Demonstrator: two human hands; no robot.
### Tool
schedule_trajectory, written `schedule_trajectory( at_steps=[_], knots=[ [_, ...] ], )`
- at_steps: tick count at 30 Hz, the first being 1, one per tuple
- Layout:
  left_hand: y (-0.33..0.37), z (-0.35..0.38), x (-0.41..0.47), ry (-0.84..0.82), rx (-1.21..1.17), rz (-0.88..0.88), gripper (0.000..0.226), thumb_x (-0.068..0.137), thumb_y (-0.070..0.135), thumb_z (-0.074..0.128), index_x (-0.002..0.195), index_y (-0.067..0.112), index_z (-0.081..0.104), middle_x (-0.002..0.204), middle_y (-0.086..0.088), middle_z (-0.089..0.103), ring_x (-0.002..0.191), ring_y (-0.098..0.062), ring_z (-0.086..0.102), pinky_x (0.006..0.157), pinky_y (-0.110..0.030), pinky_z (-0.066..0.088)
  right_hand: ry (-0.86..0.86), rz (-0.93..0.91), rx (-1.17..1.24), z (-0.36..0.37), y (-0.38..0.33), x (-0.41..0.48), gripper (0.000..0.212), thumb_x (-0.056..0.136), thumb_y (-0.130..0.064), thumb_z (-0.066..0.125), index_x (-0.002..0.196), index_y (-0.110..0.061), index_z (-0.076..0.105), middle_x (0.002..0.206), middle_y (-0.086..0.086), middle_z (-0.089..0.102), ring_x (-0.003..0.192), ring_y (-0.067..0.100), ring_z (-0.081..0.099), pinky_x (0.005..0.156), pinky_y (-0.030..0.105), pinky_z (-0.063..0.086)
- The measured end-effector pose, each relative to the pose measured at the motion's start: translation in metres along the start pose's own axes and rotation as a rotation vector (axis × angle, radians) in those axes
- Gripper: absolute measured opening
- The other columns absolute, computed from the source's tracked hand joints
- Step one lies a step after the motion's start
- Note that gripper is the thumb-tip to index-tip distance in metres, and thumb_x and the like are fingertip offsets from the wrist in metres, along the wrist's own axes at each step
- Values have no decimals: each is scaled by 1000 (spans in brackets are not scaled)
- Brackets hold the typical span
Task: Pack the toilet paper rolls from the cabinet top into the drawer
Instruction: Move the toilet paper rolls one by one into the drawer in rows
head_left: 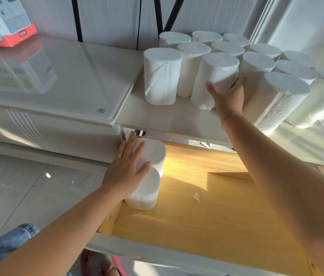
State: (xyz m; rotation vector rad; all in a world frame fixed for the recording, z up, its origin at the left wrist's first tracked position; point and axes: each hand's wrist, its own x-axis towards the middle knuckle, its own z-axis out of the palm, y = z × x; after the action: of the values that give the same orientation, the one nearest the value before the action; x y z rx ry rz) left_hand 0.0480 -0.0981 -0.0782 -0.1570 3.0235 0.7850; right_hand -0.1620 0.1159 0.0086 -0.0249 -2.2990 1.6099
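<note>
Toilet paper rolls (256, 62) stand upright in a close cluster on the right part of the cabinet top (169, 116), running from its middle back to the wall and off toward the right edge. One front roll (215, 76) is tilted, and the right hand (229, 94) is wrapped around its lower half, thumb on the near face and fingers behind it; a thin cord sits on that wrist. Another roll (162, 75) stands just left of it, apart from the hand.

Below the cabinet top the drawer (207, 212) is pulled out, its pale wooden floor lit by a band of sunlight. Two rolls in the drawer (149, 176) stand upright against its left wall, one in the back left corner and the second touching it in front. The left hand (126, 173) lies flat and spread across their tops, gripping nothing; a ring shows on one finger. A small paper scrap (197, 196) lies on the drawer floor, well clear of the rolls.

To the left, a raised glossy white slab (57, 80) covers the adjoining cabinet section, mirroring a printed carton (3, 18) at its back left corner. Grey tiled floor (27, 192) lies beneath. White panelling with dark cables forms the rear wall.
</note>
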Motion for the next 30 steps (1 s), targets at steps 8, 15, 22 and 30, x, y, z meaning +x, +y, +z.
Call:
schedule_trajectory(
  at_steps=[8, 15, 22, 30],
  knots=[
    [-2, 2, 0, 22, 8, -1, 61, 93, 53, 28, 147, 41, 2, 153, 23, -18, 142, -7, -12, 103, -41, 34, 8, -36, 63, 20, -17, 19, 111, 65, -36, 78, 151, -19, 9, 155, 0, 27, 139, 16, 32, 99, 17, 25],
    [-2, 3, 0, 6, 4, 2, 63, 94, 54, 28, 147, 39, 0, 154, 21, -19, 143, -9, -12, 109, -40, 26, -92, -167, -15, -5, -27, -46, 98, 68, -35, 81, 144, -12, 24, 139, 2, 37, 129, 16, 38, 106, 21, 31],
    [2, 0, -2, 15, -32, 1, 60, 96, 48, 34, 148, 34, 9, 155, 18, -15, 144, -11, -9, 112, -39, 18, -456, -284, -22, -73, -17, -156, 98, 60, -40, 84, 134, -29, 21, 131, -14, 40, 122, -11, 39, 96, 1, 33],
    [1, 1, 0, 5, 2, -25, 61, 95, 50, 33, 148, 34, 10, 156, 20, -14, 144, -13, -7, 108, -44, 25, -615, 70, -176, -64, 46, -206, 100, 59, -26, 89, 136, -26, 24, 124, -6, 44, 112, 16, 47, 94, 25, 46]
  ],
)
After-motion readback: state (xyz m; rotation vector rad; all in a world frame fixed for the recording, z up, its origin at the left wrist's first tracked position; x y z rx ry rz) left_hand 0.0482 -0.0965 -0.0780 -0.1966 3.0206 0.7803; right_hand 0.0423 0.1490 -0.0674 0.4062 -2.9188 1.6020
